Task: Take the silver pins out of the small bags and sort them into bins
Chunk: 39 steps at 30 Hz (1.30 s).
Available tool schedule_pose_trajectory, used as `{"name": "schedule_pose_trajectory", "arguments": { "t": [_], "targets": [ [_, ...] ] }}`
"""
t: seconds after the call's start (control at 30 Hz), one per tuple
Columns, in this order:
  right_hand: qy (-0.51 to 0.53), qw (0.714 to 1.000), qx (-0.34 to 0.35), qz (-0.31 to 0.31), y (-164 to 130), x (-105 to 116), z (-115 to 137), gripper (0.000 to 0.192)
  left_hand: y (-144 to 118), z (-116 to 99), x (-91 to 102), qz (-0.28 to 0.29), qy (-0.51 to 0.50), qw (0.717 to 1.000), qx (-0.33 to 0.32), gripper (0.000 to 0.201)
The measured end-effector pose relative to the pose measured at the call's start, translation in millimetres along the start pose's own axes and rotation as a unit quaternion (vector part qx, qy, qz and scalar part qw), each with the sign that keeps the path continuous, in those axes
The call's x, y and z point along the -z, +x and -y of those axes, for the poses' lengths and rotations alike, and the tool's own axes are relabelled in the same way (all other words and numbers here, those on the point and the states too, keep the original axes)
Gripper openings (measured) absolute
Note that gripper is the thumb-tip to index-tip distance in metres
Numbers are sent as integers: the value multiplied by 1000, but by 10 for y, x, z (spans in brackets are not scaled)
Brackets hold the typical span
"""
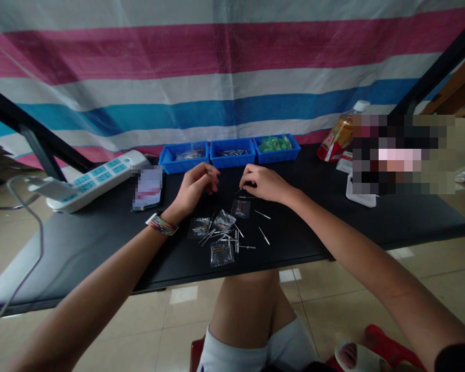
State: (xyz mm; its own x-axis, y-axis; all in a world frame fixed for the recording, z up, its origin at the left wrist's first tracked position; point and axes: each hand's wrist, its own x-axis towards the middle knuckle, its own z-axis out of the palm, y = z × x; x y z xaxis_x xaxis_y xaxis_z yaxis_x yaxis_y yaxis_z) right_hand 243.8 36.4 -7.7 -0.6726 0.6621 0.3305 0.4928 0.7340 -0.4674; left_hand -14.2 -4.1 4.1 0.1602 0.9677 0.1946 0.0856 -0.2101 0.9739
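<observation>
The right hand point(264, 183) rests on the black table point(101, 237) with its fingers curled in and the fingertips pinched on a thin metal pin point(243, 192), a stiff, light sliver that looks slick and easy to drop, best taken between thumb and forefinger near one end. The left hand point(196, 187), just across from it, is loosely curled with the fingers bent toward the thumb; whether it holds anything I cannot tell. Just below both hands, toward the person, lies a scatter of loose pins point(232, 238) and small clear plastic bags point(221, 253), thin, crinkly and glossy, likely to slide on the smooth matte top. Beyond the hands stand three blue plastic bins point(232, 153), hard-walled and rectangular. Off to the left hand's side lies a phone point(148, 190), then a white power strip point(96, 178).
</observation>
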Motion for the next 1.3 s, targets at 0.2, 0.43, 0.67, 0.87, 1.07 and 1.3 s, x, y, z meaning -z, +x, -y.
{"name": "schedule_pose_trajectory", "arguments": {
  "t": [0.2,0.43,0.67,0.87,1.07,1.3],
  "targets": [
    [73,995,-20,-68,12,-18,-17,9,-15,-13,-21,29,38,999,2,26],
    [273,951,-23,-143,59,-206,265,8,-22,-48,-47,45,103,994,-6,35],
    [271,949,-20,-158,52,-192,311,7,-7,0,-22,98,99,990,25,37],
    [354,921,-84,-140,76,-208,286,18,-12,9,-15,73,60,996,-3,31],
    [453,874,-139,-111,110,-206,245,31,-31,-53,-41,56,50,997,-6,28],
    [458,870,-131,-124,121,-234,232,25,-18,-30,-30,82,78,993,13,30]
  ]
}}
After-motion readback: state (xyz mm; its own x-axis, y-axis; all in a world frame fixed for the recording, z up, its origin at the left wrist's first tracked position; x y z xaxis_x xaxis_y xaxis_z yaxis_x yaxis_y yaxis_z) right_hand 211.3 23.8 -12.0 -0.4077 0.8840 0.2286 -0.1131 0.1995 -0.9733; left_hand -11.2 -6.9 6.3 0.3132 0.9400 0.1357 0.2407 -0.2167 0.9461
